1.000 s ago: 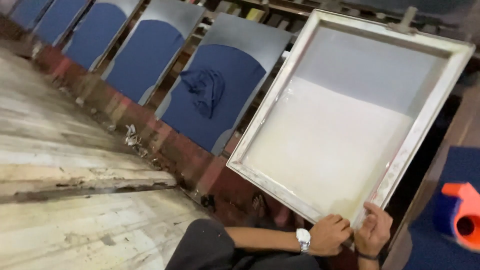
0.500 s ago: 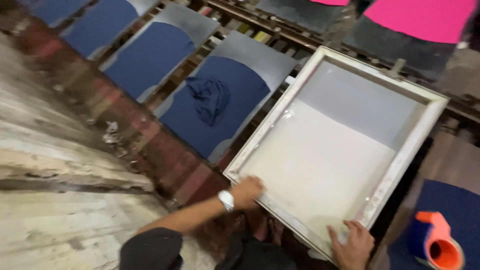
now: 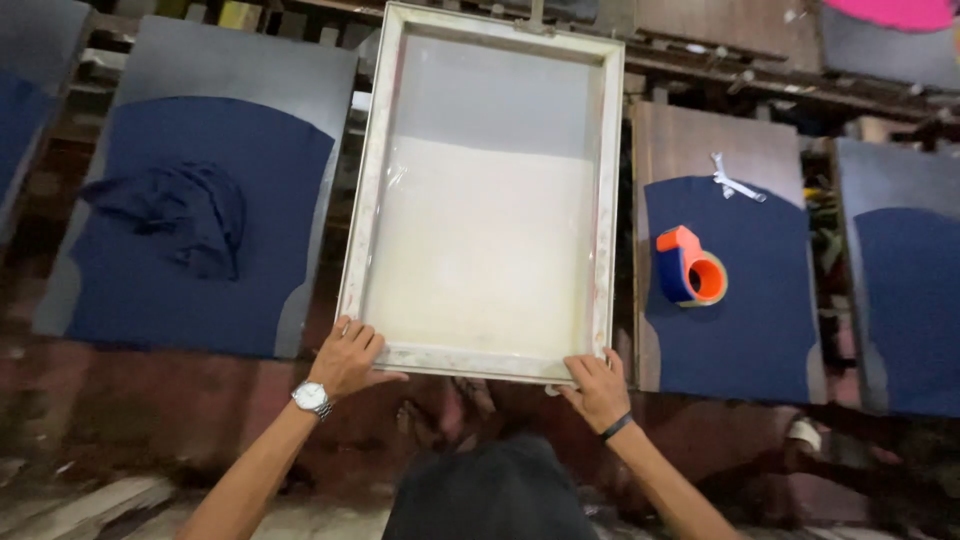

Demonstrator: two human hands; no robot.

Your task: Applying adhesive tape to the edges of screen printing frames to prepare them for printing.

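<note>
The pale screen-printing frame [image 3: 487, 195] is being held by its near rail, between two boards dressed with dark blue shirts. Its near left corner is being gripped by the left hand [image 3: 348, 358], whose fingers [image 3: 362, 335] are curled over the rail; the near right corner is being clasped likewise by the right hand [image 3: 597, 386]. An orange tape dispenser [image 3: 689, 267] is being carried by the shirt board [image 3: 727, 285] just beside the frame's right side, while a crumpled blue cloth [image 3: 180, 210] is lying on the left board [image 3: 190, 215].
</note>
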